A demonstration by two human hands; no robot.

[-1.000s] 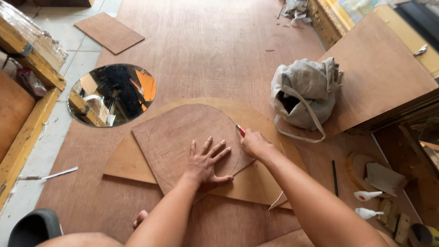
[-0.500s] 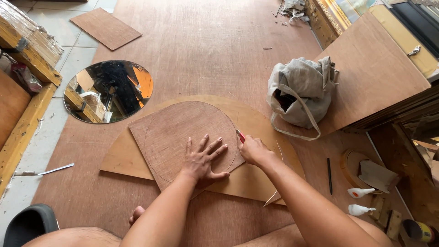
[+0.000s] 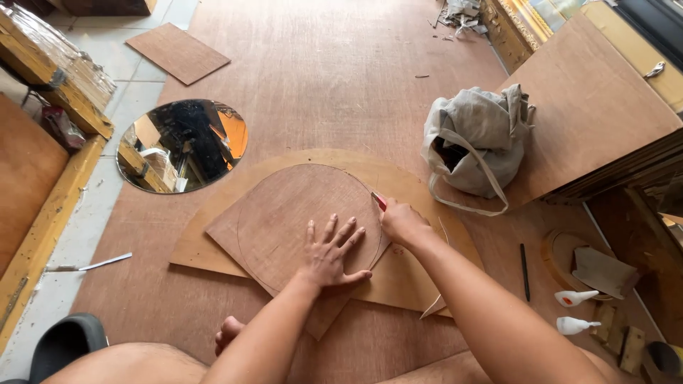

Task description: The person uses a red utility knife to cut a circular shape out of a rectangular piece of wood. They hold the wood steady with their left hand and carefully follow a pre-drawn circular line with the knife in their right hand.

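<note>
Red cutter (image 3: 379,201) points up-left (right hand (image 3: 403,222) holds it) over plywood sheet (image 3: 284,213).

Workshop floor covered in plywood sheets, daylight all over
Round mirror (image 3: 182,145) lies on pale tiles (image 3: 135,92) at left, grey cloth bag (image 3: 475,146) slumped by stacked boards (image 3: 597,114), two small white bottles (image 3: 575,311) at right

The right hand (image 3: 402,222) closes over a red-tipped tool (image 3: 379,201), so only the tip shows past the fingers; what kind of tool it is cannot be told. Under the left hand (image 3: 331,254) part of the thin wooden board (image 3: 292,213) is covered. Both forearms run off the bottom edge. Far right of the fingers, two small white bottles (image 3: 575,311) are too small to make out.
</note>
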